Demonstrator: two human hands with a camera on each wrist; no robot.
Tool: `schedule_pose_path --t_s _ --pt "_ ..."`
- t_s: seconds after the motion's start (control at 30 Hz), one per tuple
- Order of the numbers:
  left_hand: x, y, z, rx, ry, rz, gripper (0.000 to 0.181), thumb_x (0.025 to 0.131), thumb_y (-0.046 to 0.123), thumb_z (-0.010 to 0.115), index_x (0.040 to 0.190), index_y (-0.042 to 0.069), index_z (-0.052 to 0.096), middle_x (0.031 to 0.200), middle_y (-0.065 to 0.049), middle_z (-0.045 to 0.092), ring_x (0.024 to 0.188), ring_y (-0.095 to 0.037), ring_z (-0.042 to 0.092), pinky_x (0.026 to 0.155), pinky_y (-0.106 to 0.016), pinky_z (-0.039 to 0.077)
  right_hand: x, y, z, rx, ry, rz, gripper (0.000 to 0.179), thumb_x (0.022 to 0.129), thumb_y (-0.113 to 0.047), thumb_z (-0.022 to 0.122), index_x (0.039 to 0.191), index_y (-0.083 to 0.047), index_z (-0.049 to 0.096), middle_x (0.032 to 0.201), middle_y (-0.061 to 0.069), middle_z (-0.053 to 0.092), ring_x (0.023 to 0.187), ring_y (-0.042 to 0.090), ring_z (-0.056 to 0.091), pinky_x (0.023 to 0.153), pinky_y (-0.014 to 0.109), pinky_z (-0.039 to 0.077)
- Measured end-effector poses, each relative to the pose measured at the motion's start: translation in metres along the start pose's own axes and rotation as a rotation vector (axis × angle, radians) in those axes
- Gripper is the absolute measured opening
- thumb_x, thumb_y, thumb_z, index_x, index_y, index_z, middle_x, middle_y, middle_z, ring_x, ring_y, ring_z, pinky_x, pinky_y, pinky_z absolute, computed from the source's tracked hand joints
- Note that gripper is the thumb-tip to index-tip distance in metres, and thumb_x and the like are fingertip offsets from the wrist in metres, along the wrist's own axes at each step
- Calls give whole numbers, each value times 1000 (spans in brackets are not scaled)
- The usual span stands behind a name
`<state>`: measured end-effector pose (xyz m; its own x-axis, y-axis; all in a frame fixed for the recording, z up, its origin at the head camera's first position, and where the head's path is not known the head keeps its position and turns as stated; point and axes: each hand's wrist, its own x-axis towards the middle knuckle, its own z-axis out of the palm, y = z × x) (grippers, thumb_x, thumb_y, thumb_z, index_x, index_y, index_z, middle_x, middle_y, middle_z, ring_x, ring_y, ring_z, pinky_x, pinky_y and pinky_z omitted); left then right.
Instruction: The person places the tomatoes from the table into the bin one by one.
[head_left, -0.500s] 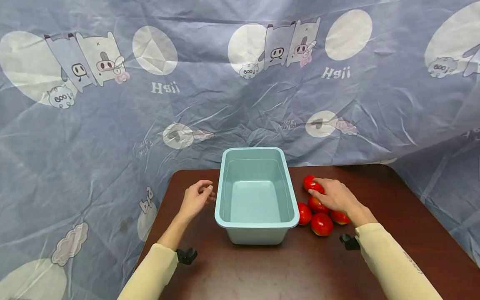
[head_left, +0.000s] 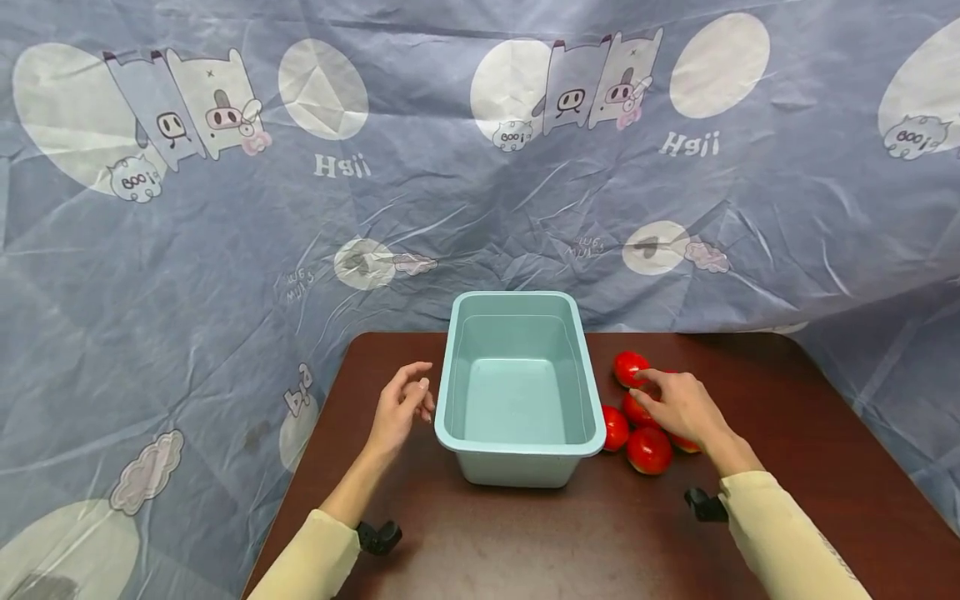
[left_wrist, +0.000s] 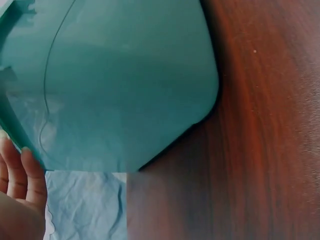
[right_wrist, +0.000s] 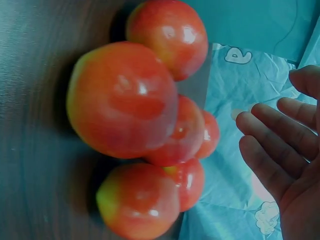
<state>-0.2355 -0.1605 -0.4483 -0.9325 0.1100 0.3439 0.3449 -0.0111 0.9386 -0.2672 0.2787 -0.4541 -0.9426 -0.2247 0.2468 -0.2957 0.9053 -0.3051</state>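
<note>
A pale blue-green plastic basin (head_left: 517, 471) stands on the table between the hands, with nothing inside. My left hand (head_left: 399, 412) hovers by its left side, fingers loosely bent and holding nothing. In the left wrist view, the fingertips (left_wrist: 34, 172) appear close to the basin's rim; whether they touch is unclear. To the right of the basin lie several glossy red apples (head_left: 649, 451) with yellowish patches. Over the group, my right hand (head_left: 686, 408) hangs with relaxed fingers, partly covering some apples. The right wrist view shows that palm bare, apart from the apples (right_wrist: 122, 100).
A dark reddish-brown wooden table (head_left: 480, 542) bears everything. Behind it and along the left hangs a wrinkled grey-blue cloth (head_left: 420, 200) with cartoon prints. Each forearm has a black strap-on device, the left one (head_left: 378, 537) low over the table.
My right hand has drawn slightly back and right from the farthest apple. The left hand's fingers have spread a little. The head view has shifted slightly; basin and apples appear unmoved.
</note>
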Motion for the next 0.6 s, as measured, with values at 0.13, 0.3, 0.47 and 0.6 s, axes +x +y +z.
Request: schedule_pose_path --t_s 0.13,0.3,0.47,0.6 --pt "-8 -2 1 8 -129 81 36 93 1 44 128 -6 41 65 -38 41 51 -46 38 45 -46 44 -7 5 7 29 26 -11 36 83 -31 63 111 -10 64 87 4 68 79 24 61 72 44 49" --pt "-16 -5 0 6 -281 124 47 92 -4 40 137 -10 28 60 -28 39 49 -39 40 44 -46 43 -16 12 16 64 108 10 30 81 -26 65 106 -10 65 92 7 68 81 25 61 73 46 48" --pt "-17 -20 -7 7 -376 98 55 92 2 43 143 0 24 73 -19 50 53 -43 42 48 -48 43 -26 13 31 109 181 22 32 79 -25 68 107 -9 64 99 9 67 87 29 60 78 49 47" --pt "-16 -27 -7 19 -421 77 60 90 2 47 145 3 22 89 -28 51 56 -38 46 50 -43 46 -42 17 47 92 234 -8 40 75 -24 71 111 -7 61 104 12 64 93 31 59 82 51 46"
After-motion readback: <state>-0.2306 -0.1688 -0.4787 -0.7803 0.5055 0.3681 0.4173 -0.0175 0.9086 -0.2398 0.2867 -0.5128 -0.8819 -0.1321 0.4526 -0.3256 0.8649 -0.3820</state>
